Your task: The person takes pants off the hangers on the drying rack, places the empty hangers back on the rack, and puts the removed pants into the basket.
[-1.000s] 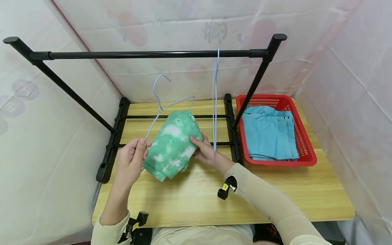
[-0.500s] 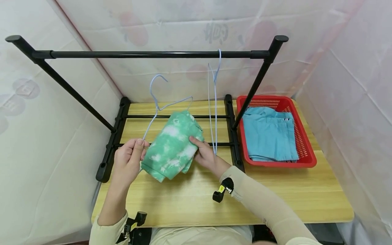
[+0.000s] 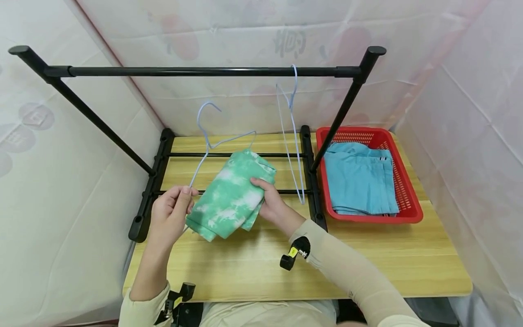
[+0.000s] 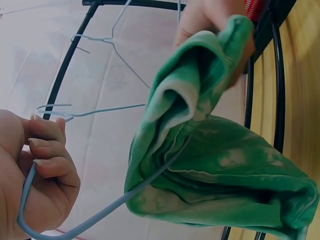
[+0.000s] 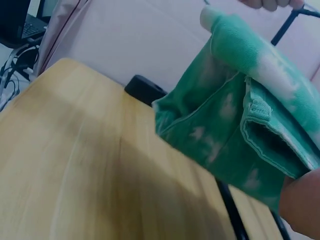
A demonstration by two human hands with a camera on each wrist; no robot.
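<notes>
My left hand [image 3: 169, 211] pinches a light blue wire hanger [image 3: 207, 146] by its lower left corner, with the hook pointing up. Over the hanger's bottom bar [image 4: 107, 209] hangs a folded pair of green-and-white tie-dye pants [image 3: 234, 195]. My right hand [image 3: 274, 205] grips the pants at their right edge, thumb on top and fingers underneath. In the left wrist view the bar runs into the fold between the pants' layers [image 4: 225, 165]. The right wrist view shows the pants' seams and an open fabric edge [image 5: 270, 132] close to the hand.
A black rack's top rail [image 3: 184, 71] spans behind my hands. A second blue hanger [image 3: 291, 105] hangs from it on the right, near my right wrist. At the right, a red basket [image 3: 412, 213] holds folded blue clothing [image 3: 361, 181]. Pale curtains [image 3: 61, 204] enclose the wooden table [image 3: 237, 277].
Both hands, the held hanger and most of the pants have shifted slightly left. The pants' upper right corner spreads farther right. The hanging hanger has turned and its lower end has swung right.
</notes>
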